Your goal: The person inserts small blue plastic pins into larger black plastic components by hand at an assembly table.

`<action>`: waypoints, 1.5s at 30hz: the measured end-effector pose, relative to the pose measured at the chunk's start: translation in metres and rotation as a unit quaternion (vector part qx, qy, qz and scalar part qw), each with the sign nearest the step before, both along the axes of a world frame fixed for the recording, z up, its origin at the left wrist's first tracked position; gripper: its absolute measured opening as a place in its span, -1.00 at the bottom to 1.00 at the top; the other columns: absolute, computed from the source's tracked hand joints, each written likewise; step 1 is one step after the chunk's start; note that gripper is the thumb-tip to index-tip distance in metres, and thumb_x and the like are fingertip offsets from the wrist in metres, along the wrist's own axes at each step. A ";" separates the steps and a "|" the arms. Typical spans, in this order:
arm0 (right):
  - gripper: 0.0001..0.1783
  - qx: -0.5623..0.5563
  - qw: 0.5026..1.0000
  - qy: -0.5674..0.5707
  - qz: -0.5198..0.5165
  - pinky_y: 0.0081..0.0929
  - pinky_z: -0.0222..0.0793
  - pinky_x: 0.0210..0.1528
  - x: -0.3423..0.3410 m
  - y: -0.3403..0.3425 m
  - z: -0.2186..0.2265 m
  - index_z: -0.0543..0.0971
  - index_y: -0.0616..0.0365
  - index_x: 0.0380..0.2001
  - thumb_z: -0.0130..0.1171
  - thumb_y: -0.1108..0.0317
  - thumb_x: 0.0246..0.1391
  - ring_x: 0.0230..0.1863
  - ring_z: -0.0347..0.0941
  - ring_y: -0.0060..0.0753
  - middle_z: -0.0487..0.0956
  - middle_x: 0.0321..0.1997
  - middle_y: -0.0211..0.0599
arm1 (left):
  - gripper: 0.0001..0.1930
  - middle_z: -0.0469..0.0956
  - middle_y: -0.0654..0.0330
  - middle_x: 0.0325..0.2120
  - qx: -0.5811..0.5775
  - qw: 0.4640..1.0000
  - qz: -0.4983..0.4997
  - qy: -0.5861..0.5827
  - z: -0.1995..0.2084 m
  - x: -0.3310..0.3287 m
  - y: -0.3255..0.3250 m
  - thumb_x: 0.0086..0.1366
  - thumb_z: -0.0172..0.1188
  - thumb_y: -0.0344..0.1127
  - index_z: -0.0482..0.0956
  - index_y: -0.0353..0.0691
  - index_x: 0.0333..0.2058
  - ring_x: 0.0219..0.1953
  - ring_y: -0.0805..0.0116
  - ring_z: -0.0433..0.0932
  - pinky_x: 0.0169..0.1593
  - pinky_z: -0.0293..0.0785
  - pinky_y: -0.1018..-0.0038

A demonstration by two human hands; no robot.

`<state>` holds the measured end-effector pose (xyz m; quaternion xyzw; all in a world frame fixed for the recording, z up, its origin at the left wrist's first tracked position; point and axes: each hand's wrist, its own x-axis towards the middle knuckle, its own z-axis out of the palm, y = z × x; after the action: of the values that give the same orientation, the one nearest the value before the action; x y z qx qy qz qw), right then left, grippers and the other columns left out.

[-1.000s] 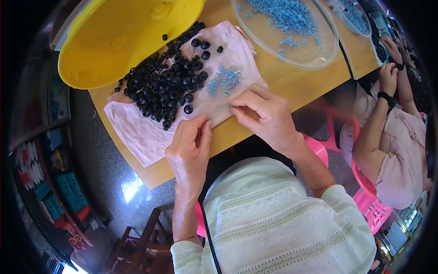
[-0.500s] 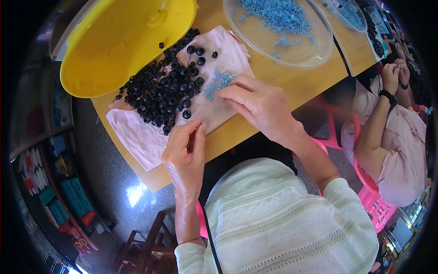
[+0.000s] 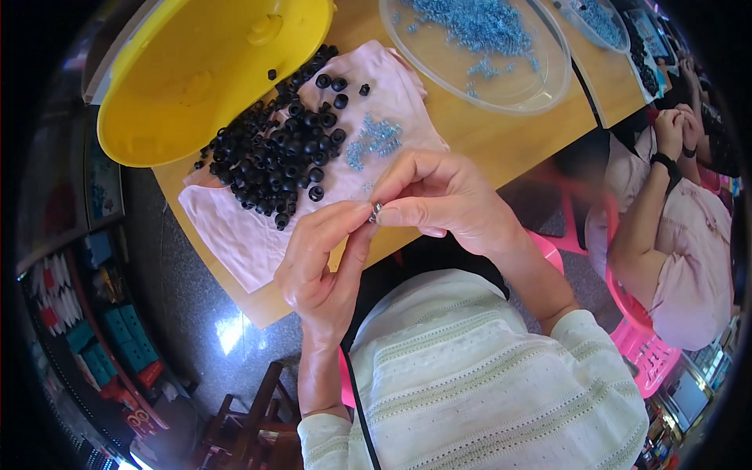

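My left hand (image 3: 319,254) and my right hand (image 3: 450,200) meet fingertip to fingertip just above the near edge of the pink cloth (image 3: 235,244). Pinched between them is a small shiny metal spring (image 3: 375,212); the fingers partly cover it, so whether it is one piece or more is unclear. Beyond my hands lies a loose cluster of small bluish springs (image 3: 380,139) on the cloth. To its left spreads a heap of round black plastic caps (image 3: 291,149) with holes in them, a few lying apart.
A yellow basin (image 3: 204,55) tilts beside the heap at the far left. An oval clear tray (image 3: 540,100) of blue springs stands at the far right on the wooden table (image 3: 458,129). Another person's arm (image 3: 638,227) and a pink chair (image 3: 646,356) are to the right.
My right hand has come down and left from beside the spring cluster to meet my left hand. My left hand has shifted slightly right, and a spring now shows between the fingertips.
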<state>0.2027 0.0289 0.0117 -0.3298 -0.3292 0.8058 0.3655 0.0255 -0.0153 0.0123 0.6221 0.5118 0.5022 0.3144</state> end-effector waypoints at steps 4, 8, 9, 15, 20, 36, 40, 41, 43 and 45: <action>-0.91 -0.014 0.999 0.029 0.008 -0.82 0.08 -0.63 -0.004 -0.003 -0.007 0.57 0.19 -0.36 0.27 0.45 0.06 -0.58 0.25 -0.84 0.56 -0.40 -0.44 | -0.77 0.60 0.08 -0.29 -0.029 0.999 0.001 -0.015 0.000 -0.004 -0.008 0.08 0.30 -0.63 0.62 -0.34 -0.24 -0.22 0.28 0.58 -0.12 0.48 0.48; -0.93 0.015 1.000 0.023 0.007 -0.81 0.17 -0.60 -0.006 -0.005 -0.006 0.56 0.22 -0.38 0.26 0.49 0.06 -0.54 0.32 -0.80 0.54 -0.36 -0.40 | -0.81 0.59 0.06 -0.29 -0.061 0.997 0.007 -0.037 -0.004 -0.006 -0.010 0.15 0.25 -0.61 0.60 -0.37 -0.23 -0.24 0.34 0.57 -0.15 0.48 0.53; -0.93 0.015 1.000 0.023 0.007 -0.81 0.17 -0.60 -0.008 -0.006 -0.006 0.56 0.22 -0.38 0.26 0.49 0.06 -0.54 0.32 -0.80 0.54 -0.36 -0.40 | -0.81 0.59 0.06 -0.29 -0.061 0.997 0.008 -0.037 -0.003 -0.005 -0.010 0.15 0.25 -0.61 0.60 -0.37 -0.23 -0.24 0.34 0.57 -0.15 0.48 0.53; -0.94 0.255 0.955 -0.122 -0.084 -0.69 0.22 -0.52 -0.020 -0.012 -0.013 0.55 0.19 -0.40 0.25 0.48 0.06 -0.49 0.36 -0.69 0.55 -0.42 -0.42 | -0.88 0.53 0.08 -0.28 -0.109 0.980 -0.010 -0.166 -0.002 -0.006 -0.008 0.27 0.13 -0.58 0.54 -0.39 -0.20 -0.34 0.47 0.52 -0.24 0.45 0.63; -0.89 0.376 0.898 -0.202 -0.109 -0.61 0.27 -0.52 -0.026 -0.012 -0.010 0.55 0.19 -0.39 0.27 0.52 -0.02 -0.51 0.39 -0.58 0.51 -0.45 -0.37 | -0.92 0.48 0.17 -0.34 -0.130 0.975 0.035 -0.179 -0.005 -0.005 -0.009 0.32 0.11 -0.49 0.49 -0.39 -0.25 -0.41 0.55 0.46 -0.32 0.40 0.65; -0.83 0.420 0.798 -0.414 -0.119 -0.70 0.25 -0.50 0.012 0.001 -0.029 0.58 0.21 -0.34 0.28 0.62 -0.06 -0.51 0.37 -0.68 0.53 -0.35 -0.39 | -0.88 0.50 0.19 -0.46 -0.135 0.973 0.085 0.167 -0.002 -0.017 -0.006 0.17 0.24 -0.56 0.61 -0.33 -0.29 -0.52 0.50 0.43 -0.45 0.36 0.62; -0.83 0.417 0.795 -0.425 -0.116 -0.68 0.27 -0.49 0.012 0.001 -0.027 0.58 0.21 -0.34 0.28 0.61 -0.06 -0.50 0.38 -0.67 0.52 -0.36 -0.39 | -0.89 0.51 0.17 -0.43 -0.109 0.965 0.121 0.205 0.003 -0.017 0.007 0.16 0.25 -0.54 0.60 -0.33 -0.30 -0.47 0.43 0.46 -0.42 0.39 0.57; -0.83 0.413 0.798 -0.423 -0.118 -0.68 0.28 -0.49 0.012 0.001 -0.026 0.58 0.21 -0.34 0.28 0.60 -0.06 -0.50 0.39 -0.66 0.52 -0.36 -0.39 | -0.89 0.51 0.16 -0.44 -0.086 0.961 0.121 0.235 0.003 -0.018 0.010 0.16 0.25 -0.53 0.60 -0.33 -0.31 -0.44 0.40 0.47 -0.39 0.40 0.54; -0.84 0.410 0.800 -0.421 -0.119 -0.67 0.29 -0.48 0.012 0.000 -0.025 0.58 0.21 -0.35 0.28 0.60 -0.06 -0.50 0.39 -0.66 0.52 -0.37 -0.39 | -0.89 0.51 0.15 -0.44 -0.063 0.954 0.121 0.265 0.003 -0.018 0.013 0.15 0.26 -0.52 0.60 -0.32 -0.31 -0.42 0.36 0.48 -0.35 0.40 0.52; -0.84 0.413 0.794 -0.431 -0.118 -0.66 0.29 -0.48 0.013 0.000 -0.026 0.58 0.20 -0.35 0.28 0.59 -0.06 -0.51 0.39 -0.64 0.51 -0.38 -0.39 | -0.88 0.50 0.14 -0.43 -0.094 0.956 0.125 0.249 0.004 -0.016 0.014 0.14 0.27 -0.51 0.60 -0.32 -0.31 -0.37 0.31 0.49 -0.29 0.41 0.48</action>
<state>0.2158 0.0285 -0.0145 -0.4966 -0.7126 0.3189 0.3793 0.0097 -0.0008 0.0159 0.6263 0.6923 0.3161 0.1691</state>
